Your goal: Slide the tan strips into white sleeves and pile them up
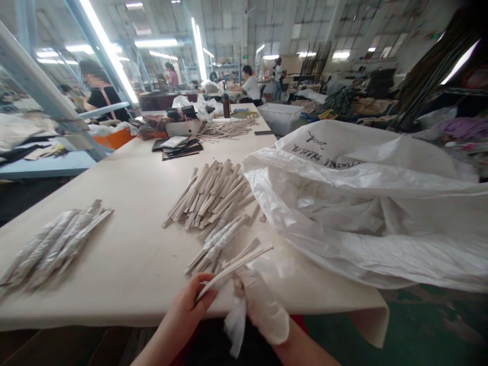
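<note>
Lower centre, the left hand [190, 301] pinches strips [244, 261]; I'd guess light, springy, best held mid-length. How the gloved right hand [263, 305] grips, I can't tell.

Right hand [261, 297]: you are wearing a creamy white glove [269, 312], its wide cuff [282, 328] sitting loose
Left hand [193, 299]: yours is showing bare
Forearms [164, 331]: both of yours are showing bare
Clothing [211, 343]: you are wearing something dark

From the left hand [193, 296], there's room over the table [141, 198] at 11 o'clock. Strips [213, 195] block 12, wrapped bundles [57, 241] 10, a big bag [362, 249] 2.
</note>
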The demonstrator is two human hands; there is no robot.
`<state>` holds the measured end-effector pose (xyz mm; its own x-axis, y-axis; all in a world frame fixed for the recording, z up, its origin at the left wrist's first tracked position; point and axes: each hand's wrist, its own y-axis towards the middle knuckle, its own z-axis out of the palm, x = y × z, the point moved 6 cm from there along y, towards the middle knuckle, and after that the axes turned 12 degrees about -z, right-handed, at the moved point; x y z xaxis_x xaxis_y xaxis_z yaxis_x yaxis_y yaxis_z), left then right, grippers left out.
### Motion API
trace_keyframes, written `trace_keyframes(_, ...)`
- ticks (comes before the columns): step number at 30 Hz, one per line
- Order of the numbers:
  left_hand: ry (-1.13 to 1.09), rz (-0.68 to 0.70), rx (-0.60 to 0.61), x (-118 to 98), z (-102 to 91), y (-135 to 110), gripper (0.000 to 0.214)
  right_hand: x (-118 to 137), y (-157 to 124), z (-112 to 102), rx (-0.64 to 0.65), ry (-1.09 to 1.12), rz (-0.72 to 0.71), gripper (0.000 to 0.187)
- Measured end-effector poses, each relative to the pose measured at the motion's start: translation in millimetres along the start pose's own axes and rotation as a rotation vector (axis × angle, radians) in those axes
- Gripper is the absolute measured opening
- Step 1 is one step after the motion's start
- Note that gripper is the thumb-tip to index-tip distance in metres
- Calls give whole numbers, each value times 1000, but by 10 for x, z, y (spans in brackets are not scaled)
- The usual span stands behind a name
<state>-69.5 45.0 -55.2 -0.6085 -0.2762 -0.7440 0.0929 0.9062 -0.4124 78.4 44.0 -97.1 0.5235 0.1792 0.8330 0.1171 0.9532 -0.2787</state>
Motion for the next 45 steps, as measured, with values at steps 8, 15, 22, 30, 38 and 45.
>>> trace_keyframes(8, -2, 25, -57, -105, 55, -18, 21, -159, 63, -110, -73, 125, 90, 44)
trace_keyframes(15, -24, 68, -69, -170, 203, 149, 25, -121, 77, -75, -45, 211, 134, 44)
trace_keyframes(22, -13, 89, -162, -257, 188, 225, 26, -84, 115, -103, -89, 201, 156, 44)
trace_keyframes(30, 278, 186, -381, -476, -172, 426, 32, 82, 93, -250, 16, 423, 148, 25)
trace_keyframes(38, 122, 101, -31, -385, 319, 258, 20, 88, 11, -127, 40, 292, 228, 28)
trace_keyframes(45, -72, 62, 57, -449, 350, 269, 18, 1, -59, -246, -10, -19, 57, 27)
